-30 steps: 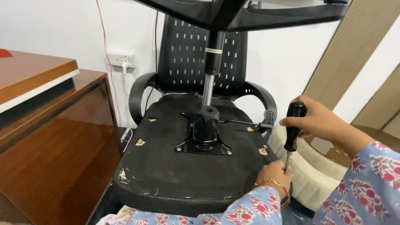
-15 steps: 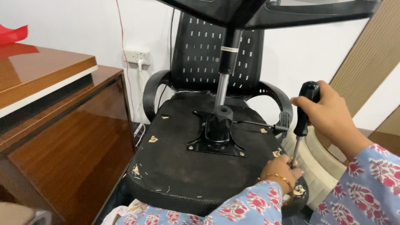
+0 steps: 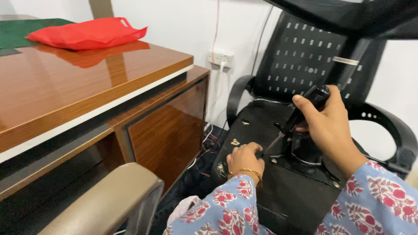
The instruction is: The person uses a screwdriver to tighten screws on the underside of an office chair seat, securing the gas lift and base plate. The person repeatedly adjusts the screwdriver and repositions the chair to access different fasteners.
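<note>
Gripping the screwdriver (image 3: 300,114) by its black handle, the right hand (image 3: 331,126) leans it well over: handle up-right, tip down-left near the front left corner of the upturned chair seat (image 3: 283,196). Left hand (image 3: 245,159) pinches around the tip. Tilted like that, I reckon it could skid off the screw and jab those fingers.

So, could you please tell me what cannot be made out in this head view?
- Screwdriver tip: hidden behind the left hand.
- Whatever fastener it meets: not visible.
- Chair base: cut off by the top edge.
- Seat plate: partly hidden by the right hand.
</note>
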